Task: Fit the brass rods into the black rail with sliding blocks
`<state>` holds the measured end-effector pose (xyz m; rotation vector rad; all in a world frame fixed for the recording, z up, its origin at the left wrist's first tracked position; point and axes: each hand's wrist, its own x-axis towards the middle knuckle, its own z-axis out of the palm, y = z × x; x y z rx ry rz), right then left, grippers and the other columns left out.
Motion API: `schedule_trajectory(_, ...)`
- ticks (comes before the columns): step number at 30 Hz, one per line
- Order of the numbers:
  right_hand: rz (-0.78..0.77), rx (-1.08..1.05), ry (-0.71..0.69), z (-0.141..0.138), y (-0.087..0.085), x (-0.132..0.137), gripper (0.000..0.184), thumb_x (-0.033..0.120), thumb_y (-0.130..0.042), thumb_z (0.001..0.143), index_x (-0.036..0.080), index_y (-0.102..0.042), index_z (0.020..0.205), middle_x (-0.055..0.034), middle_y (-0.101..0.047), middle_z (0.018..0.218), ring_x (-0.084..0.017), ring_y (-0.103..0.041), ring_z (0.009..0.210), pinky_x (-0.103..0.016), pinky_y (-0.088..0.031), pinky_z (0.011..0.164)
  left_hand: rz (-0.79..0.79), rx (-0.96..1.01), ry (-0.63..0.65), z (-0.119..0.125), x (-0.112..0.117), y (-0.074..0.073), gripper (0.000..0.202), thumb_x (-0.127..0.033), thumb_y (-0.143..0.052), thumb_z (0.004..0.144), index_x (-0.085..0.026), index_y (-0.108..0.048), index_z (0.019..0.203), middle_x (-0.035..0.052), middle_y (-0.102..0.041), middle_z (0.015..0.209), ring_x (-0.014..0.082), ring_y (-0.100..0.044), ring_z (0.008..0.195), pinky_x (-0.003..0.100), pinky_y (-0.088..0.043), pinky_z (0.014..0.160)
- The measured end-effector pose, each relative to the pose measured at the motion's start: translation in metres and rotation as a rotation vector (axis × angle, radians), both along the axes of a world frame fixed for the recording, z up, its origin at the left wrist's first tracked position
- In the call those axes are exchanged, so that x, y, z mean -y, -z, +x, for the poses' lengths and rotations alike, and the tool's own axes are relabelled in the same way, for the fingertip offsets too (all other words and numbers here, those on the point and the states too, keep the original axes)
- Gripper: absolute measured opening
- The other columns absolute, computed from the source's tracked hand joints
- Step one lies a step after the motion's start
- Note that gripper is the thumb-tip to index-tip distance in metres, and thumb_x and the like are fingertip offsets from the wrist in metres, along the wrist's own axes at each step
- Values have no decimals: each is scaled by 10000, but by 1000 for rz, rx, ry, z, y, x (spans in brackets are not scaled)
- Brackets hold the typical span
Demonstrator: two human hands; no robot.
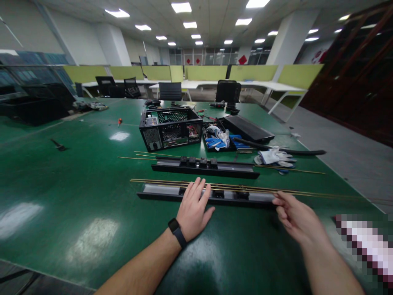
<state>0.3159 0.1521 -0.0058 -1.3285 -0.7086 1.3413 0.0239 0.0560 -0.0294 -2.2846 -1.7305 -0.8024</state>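
Note:
A long black channel with a pale inner strip lies across the green table in front of me. Several thin brass rods run lengthwise over it and stick out past both ends. Small black blocks sit inside. My left hand rests flat with fingers spread across the rods and the channel, and hides part of both. At the channel's right end my right hand is closed in a pinch at the rods; the fingertips cover the exact grip. Just beyond lies a second black channel with similar blocks and rods.
Behind the channels stands an open black computer case. To its right are a tray with blue-and-white gloves, a black panel, a black tube and white gloves. An orange-handled tool lies far left.

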Motion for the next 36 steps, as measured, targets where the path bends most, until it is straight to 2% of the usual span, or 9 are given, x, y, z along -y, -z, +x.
schedule_trajectory(4,-12,5,-144,-15,3,7,214,304,-746,756,136,-647,843,-45,-645,686,-46,-361,320,-134,-182,221,-1,-9,-2,0,0,0,647,-274,-556,912,-146,-319,1501,161,-359,1552,292,-191,1496,543,-262,1192)
schedule_trajectory(9,-18,-5,-203,-18,6,9,236,327,-750,771,138,-653,872,-27,-640,680,-36,-345,319,-126,-182,226,40,-20,-17,0,-2,-1,524,-212,-489,951,-144,-390,1461,146,-416,1523,280,-257,1477,529,-289,1184)
schedule_trajectory(16,-12,-12,-191,-28,3,12,281,376,-754,779,127,-633,828,-31,-637,641,-31,-333,296,-129,-181,221,164,67,-34,-10,-12,0,331,-169,-501,965,-242,-602,1271,73,-634,1322,239,-530,1304,467,-413,1101)
schedule_trajectory(21,-15,-37,-171,-28,4,12,289,391,-767,774,155,-603,813,-16,-630,620,-36,-344,301,-130,-195,223,217,110,-20,-14,-16,0,295,-123,-526,942,-254,-665,1167,58,-684,1242,226,-602,1218,453,-451,1050)
schedule_trajectory(26,8,-64,-190,-25,6,11,288,357,-781,753,133,-623,840,-28,-641,649,-36,-362,312,-132,-197,226,246,126,-4,-16,-17,-4,235,-130,-541,939,-240,-695,1079,48,-721,1160,219,-651,1136,440,-470,1009)
schedule_trajectory(29,11,-84,-112,-20,4,9,252,316,-768,756,123,-625,831,-27,-631,637,-38,-364,309,-136,-196,223,241,123,2,-17,-18,-5,221,-147,-536,948,-236,-697,1070,51,-723,1152,212,-654,1129,437,-463,1020)
schedule_trajectory(36,6,-67,270,10,-2,-5,145,215,-662,832,146,-576,738,11,-572,574,-40,-386,312,-134,-216,234,239,99,17,-16,-17,-12,181,-173,-556,945,-233,-701,1037,46,-732,1119,204,-667,1092,428,-459,1020)
